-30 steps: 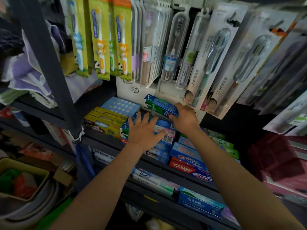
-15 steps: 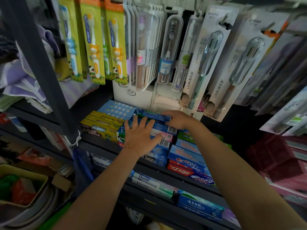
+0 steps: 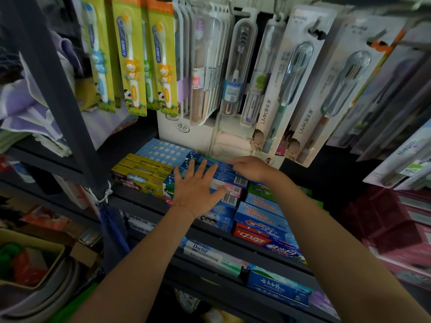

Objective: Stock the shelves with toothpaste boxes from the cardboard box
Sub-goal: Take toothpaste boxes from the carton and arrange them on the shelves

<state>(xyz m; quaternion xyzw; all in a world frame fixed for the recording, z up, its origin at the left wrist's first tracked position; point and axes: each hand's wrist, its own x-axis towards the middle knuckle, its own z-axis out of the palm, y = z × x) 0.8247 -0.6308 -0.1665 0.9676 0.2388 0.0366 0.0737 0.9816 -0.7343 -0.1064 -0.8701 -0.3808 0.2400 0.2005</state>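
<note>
Long blue-green cardboard toothpaste box (image 3: 211,162) lying flat on top of the blue stack, back of the dark metal shelf (image 3: 140,203). Right hand (image 3: 250,167) curled over its right end, fingertips pinching the edge. Left hand (image 3: 198,187) spread flat, fingers straight, pressing down on the stack. Probably light, stiff, glossy and a bit slippery; best taken by the long sides. Packaged toothbrushes (image 3: 235,66) hanging just above.

The yellow-green toothbrush cards (image 3: 130,59) hanging far left read "BANNER". Two white toothbrush packs (image 3: 277,89) hanging right of centre read "LMK". On the lower shelf, a white toothpaste box (image 3: 210,254) reads "Doctor". A red-and-blue toothpaste box (image 3: 258,229) near right bears the Crest logo.
</note>
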